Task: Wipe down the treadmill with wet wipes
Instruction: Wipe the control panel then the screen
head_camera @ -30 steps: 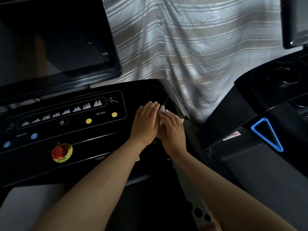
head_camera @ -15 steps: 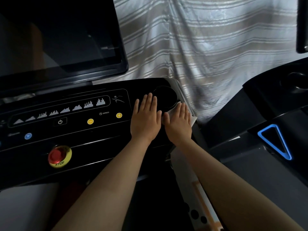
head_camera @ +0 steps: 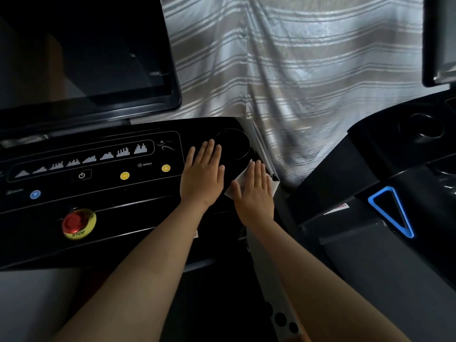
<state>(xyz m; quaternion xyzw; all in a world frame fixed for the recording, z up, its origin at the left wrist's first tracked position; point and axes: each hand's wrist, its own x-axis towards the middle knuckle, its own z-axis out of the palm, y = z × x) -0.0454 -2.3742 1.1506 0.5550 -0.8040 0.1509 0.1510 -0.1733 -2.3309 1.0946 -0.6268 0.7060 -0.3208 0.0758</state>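
Fingers (head_camera: 257,172) straight, the right hand (head_camera: 255,197) presses a wipe (head_camera: 238,185) at three o'clock on the console (head_camera: 123,208); left hand (head_camera: 201,178) flat beside. Sweeping toward nine o'clock risks pressing buttons (head_camera: 124,175).

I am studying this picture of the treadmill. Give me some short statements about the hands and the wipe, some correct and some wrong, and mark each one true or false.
1. The right hand lies flat, fingers straight, on the wet wipe. True.
2. The left hand grips the red stop button. False: it lies flat on the console beside the round recess; nothing touches the stop button, which is far to its left.
3. The screen above the console is dark. True.
4. The wet wipe lies at the left end of the console. False: it is at the right end, under the right hand.
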